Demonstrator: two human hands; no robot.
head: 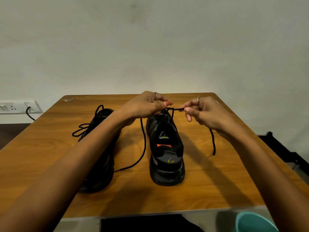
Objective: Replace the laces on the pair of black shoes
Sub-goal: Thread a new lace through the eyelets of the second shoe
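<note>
Two black shoes stand on the wooden table point(209, 186) with their heels toward me. The right shoe point(165, 148) has a grey heel and an orange insole label. Its black lace point(143, 139) runs through the eyelets near the toe. My left hand point(145, 106) pinches the lace above the shoe's front. My right hand point(205, 111) pinches the other strand, pulled taut between the hands. Loose lace ends trail down on both sides of the shoe. The left shoe point(102, 164) is partly hidden by my left forearm, with a looped lace point(83, 129) beside it.
A wall socket panel point(18, 107) with a black plugged cable sits at the left behind the table. A teal cup point(254, 222) shows at the bottom right below the table's near edge. A dark rack point(284, 151) stands right of the table.
</note>
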